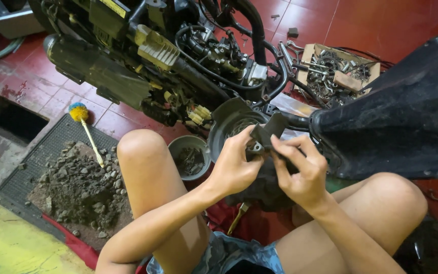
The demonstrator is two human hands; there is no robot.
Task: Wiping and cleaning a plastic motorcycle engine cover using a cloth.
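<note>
Both my hands meet at the centre of the view on a small dark metal bracket part (265,133) held in front of a round grey fan cover (229,121) of a stripped scooter engine (178,56). My left hand (235,165) pinches the part from the left. My right hand (300,170) grips it from the right with curled fingers. A black scooter body panel (406,111) lies to the right. My bare knees frame the hands.
A dirty grey bowl (177,147) sits on the red tile floor by my left knee. A yellow brush with a blue tip (88,132) lies on a black mat with a dirt pile (82,187). A cardboard box of bolts and tools (330,71) stands behind.
</note>
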